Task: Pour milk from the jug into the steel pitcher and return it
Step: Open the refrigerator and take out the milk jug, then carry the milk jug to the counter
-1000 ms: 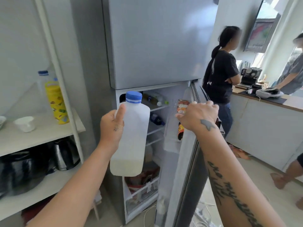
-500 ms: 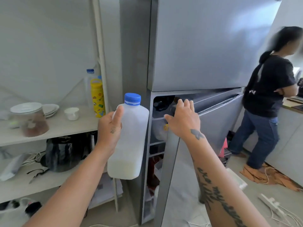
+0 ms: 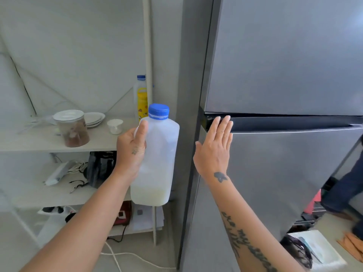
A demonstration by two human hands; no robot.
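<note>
While the left hand [image 3: 130,154] holds the milk jug [image 3: 156,158] upright in mid-air, in front of the grey side panel of a refrigerator [image 3: 284,55], the right hand [image 3: 214,148] lies flat against the upper left corner of the fridge's lower door [image 3: 284,173]. The right hand's fingers are spread and straight, gripping nothing — only the palm and fingertips press the steel. The door looks shut or very nearly so; no gap shows along its edge.

The left hand is wrapped around the jug's left side, thumb laid up along the shoulder just under the blue screw cap [image 3: 158,111], the other fingers hidden behind the body. The jug is translucent white plastic, and a shallow band of pale milk sits only at its bottom, so it should be light to carry. Thin walls like these tend to flex under a squeeze — a hold around the waist or shoulder, firm but not crushing, would suit best. The cap is on, so tipping will spill nothing until it is unscrewed. Chilled plastic may be a little slippery, though no moisture is visible.

To the left stands a pale shelf unit [image 3: 29,143]; near the front edge of its upper shelf sits a lidded jar [image 3: 73,128], with stacked plates [image 3: 95,118] and a small white cup [image 3: 115,126] behind. No steel pitcher is in view.
</note>
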